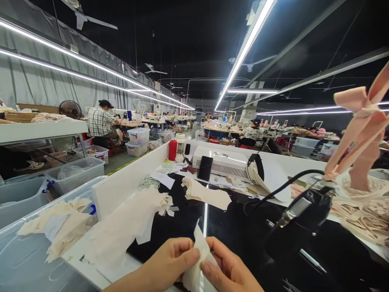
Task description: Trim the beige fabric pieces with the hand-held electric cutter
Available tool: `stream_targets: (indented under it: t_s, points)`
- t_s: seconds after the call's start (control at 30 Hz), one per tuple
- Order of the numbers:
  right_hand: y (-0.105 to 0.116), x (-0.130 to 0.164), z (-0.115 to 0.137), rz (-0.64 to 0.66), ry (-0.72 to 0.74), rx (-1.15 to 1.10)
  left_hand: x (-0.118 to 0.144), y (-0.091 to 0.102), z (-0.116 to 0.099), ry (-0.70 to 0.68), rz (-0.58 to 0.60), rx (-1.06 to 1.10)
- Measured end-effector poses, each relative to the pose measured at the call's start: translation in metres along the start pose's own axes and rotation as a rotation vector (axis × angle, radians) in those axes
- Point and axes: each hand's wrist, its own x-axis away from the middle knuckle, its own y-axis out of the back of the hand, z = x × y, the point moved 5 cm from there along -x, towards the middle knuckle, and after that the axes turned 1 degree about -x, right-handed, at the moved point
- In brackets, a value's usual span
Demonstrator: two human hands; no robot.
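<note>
Between my two hands, a cream fabric piece (199,239) is held upright above the black tabletop (240,235). My left hand (172,261) pinches its left side, thumb on top. My right hand (226,267) grips the right side with thumb and curled fingers. The lower end of the piece hangs partly behind the hands. Beyond them lies a folded stack of cream fabric pieces (208,194). To the left, a larger heap of cream fabric (121,229) spreads over the white table edge.
A black machine (300,223) with a cable stands at right, near peach straps (358,134). Silver tweezers (313,260) lie in front of it. A phone (205,168) leans on a white vented box (225,162). Plastic bins (74,170) stand left; co-workers sit farther off.
</note>
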Motion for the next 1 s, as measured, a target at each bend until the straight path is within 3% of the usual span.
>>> stream_targets:
  t_s: [0.23, 0.4, 0.6, 0.77, 0.87, 1.0]
  points:
    - [0.016, -0.026, -0.016, -0.030, -0.019, 0.043, -0.013, 0.014, -0.009, -0.096, -0.200, 0.036]
    - [0.061, -0.052, -0.011, -0.148, 0.032, 0.378, -0.031, 0.026, -0.038, -0.154, -0.320, -0.133]
    - [0.139, -0.074, 0.010, -0.427, 0.127, 0.537, -0.100, 0.052, -0.081, -0.192, -0.442, -0.416]
    - [0.198, -0.093, 0.009, -0.665, 0.134, 0.649, -0.165, 0.074, -0.101, -0.156, -0.520, -0.611]
    - [0.221, -0.109, 0.005, -0.716, 0.116, 0.727, -0.190, 0.085, -0.103, -0.130, -0.557, -0.742]
    - [0.232, -0.129, -0.001, -0.711, 0.102, 0.844, -0.203, 0.099, -0.095, -0.103, -0.585, -0.901]
